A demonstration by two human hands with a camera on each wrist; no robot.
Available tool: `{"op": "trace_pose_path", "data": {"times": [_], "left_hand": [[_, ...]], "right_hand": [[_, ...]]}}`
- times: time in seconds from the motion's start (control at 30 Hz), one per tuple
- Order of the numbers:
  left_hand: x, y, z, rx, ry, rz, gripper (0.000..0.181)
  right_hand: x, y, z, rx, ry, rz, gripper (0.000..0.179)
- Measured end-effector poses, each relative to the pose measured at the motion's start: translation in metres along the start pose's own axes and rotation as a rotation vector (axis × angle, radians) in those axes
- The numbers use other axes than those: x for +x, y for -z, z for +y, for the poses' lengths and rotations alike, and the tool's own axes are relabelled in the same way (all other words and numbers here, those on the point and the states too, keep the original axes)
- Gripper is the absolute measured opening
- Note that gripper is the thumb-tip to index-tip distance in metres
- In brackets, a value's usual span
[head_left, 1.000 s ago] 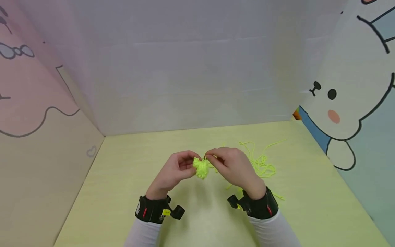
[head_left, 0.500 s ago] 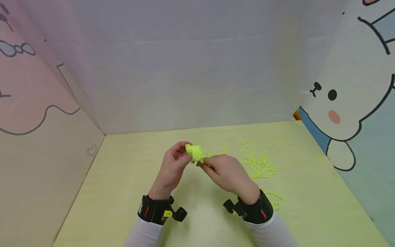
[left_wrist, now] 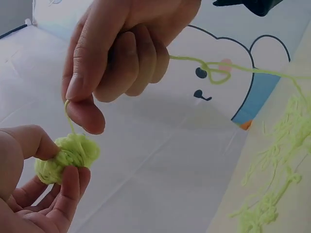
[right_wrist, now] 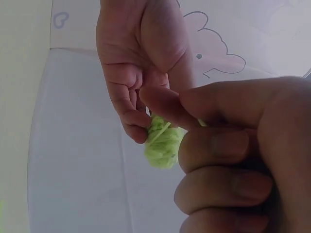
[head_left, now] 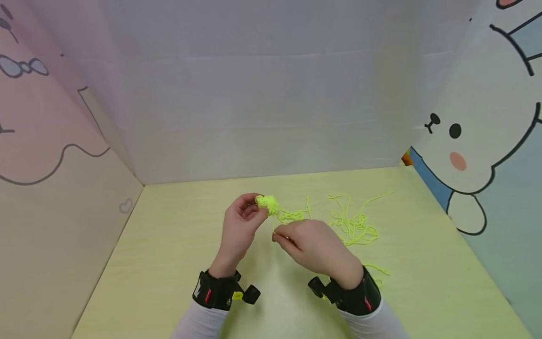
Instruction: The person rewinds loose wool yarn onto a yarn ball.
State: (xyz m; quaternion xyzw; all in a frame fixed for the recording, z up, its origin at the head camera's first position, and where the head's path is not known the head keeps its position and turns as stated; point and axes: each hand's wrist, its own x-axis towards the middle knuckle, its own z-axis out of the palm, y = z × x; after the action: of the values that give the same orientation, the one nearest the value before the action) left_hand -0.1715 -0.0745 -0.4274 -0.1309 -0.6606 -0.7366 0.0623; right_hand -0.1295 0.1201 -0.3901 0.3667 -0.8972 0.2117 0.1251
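My left hand pinches a small ball of neon yellow-green yarn between thumb and fingers, above the table. In the left wrist view the wound ball shows its wrapped strands. My right hand, lower and to the right, pinches the yarn strand between thumb and forefinger, its other fingers curled in. That strand runs taut from the ball to the fingertips. More yarn trails out behind the right hand. In the right wrist view, the right hand's fingers partly cover the ball.
Loose tangled yarn lies on the pale yellow table right of the hands. A smaller heap sits just behind the right hand, and a loose end shows beside the right wrist. White and cartoon-printed panels stand around the table.
The ball has moved up and left and been turned in the left hand. My right hand has drawn the strand from above the ball to below it, towards me.
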Motion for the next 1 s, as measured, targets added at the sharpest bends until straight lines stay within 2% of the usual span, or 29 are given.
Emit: {"op": "trace_pose_path", "data": {"times": [0.1, 0.27, 0.33, 0.43, 0.53, 0.6, 0.77, 1.0], "left_hand": [[-0.002, -0.004, 0.0, 0.029, -0.006, -0.01, 0.03], [-0.005, -0.007, 0.002, 0.014, 0.003, -0.014, 0.029], [-0.005, -0.008, 0.003, 0.042, -0.008, -0.024, 0.029], [-0.006, -0.008, 0.003, 0.142, -0.045, -0.047, 0.028], [-0.006, -0.007, 0.003, 0.24, -0.088, -0.082, 0.03], [-0.006, -0.006, 0.003, 0.271, -0.111, -0.11, 0.031], [-0.007, -0.005, 0.005, 0.258, -0.14, -0.198, 0.031], [-0.01, -0.005, 0.015, 0.169, -0.131, -0.333, 0.031]], "right_hand": [[-0.001, -0.001, -0.001, 0.016, 0.008, -0.027, 0.013], [0.0, -0.004, -0.002, 0.039, 0.011, -0.097, 0.011], [0.0, -0.003, -0.002, 0.036, 0.017, -0.09, 0.011], [0.0, 0.0, 0.0, 0.016, 0.038, -0.031, 0.011], [-0.001, 0.004, 0.004, -0.012, 0.042, 0.08, 0.01], [-0.002, 0.006, 0.008, -0.023, 0.043, 0.153, 0.009], [-0.003, 0.01, 0.016, -0.025, 0.026, 0.302, 0.009], [-0.003, 0.013, 0.02, 0.029, -0.044, 0.409, 0.01]]}}
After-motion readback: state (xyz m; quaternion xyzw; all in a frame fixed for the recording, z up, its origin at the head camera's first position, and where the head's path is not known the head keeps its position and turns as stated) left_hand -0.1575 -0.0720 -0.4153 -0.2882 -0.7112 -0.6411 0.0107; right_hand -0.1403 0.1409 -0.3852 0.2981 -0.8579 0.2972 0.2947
